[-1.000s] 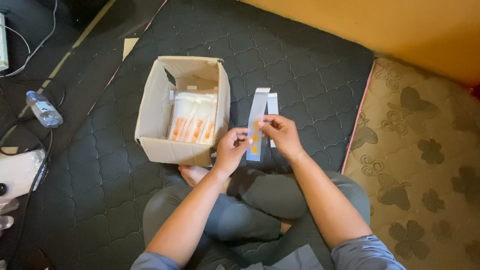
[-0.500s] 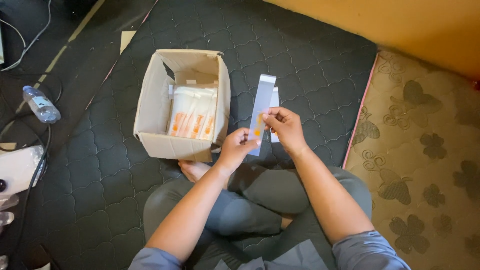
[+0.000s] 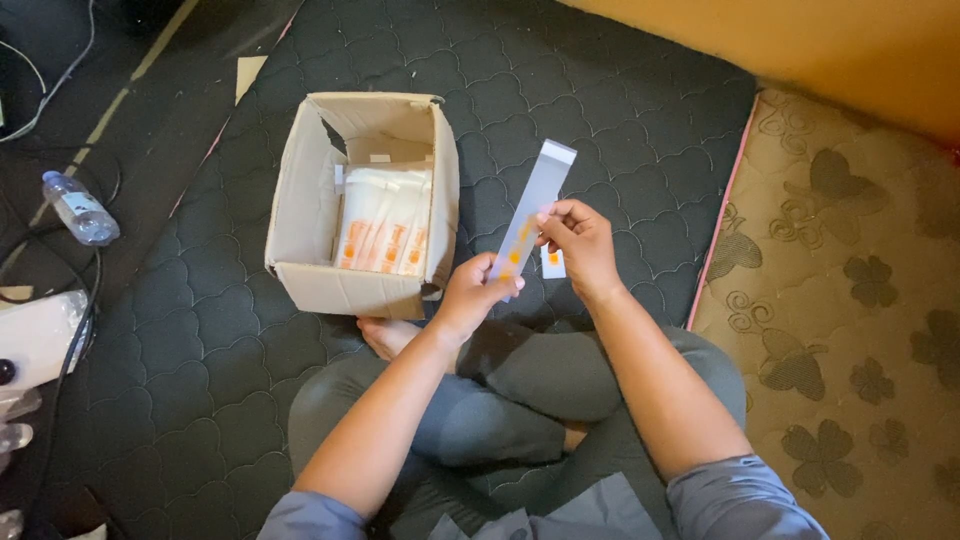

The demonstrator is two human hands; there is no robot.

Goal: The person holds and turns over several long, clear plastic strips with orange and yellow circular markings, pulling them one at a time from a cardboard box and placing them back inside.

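I sit cross-legged on a dark quilted mat. My left hand [image 3: 470,293] and my right hand [image 3: 578,243] both pinch a long narrow clear sleeve [image 3: 537,200] with orange marks near its lower end; it points up and away from me. A small white piece with an orange mark [image 3: 552,262] shows just below my right hand. To the left stands an open cardboard box [image 3: 305,215], with a plastic-wrapped bundle of white and orange packets [image 3: 385,220] inside.
A plastic water bottle [image 3: 80,209] lies at the far left beside dark cables [image 3: 70,330]. A white plastic bag [image 3: 35,335] sits at the left edge. A beige flower-patterned mattress [image 3: 850,300] borders the mat on the right.
The sleeve has been drawn out longer and tilted to the right between my hands. The view has shifted slightly; the box stays in place.
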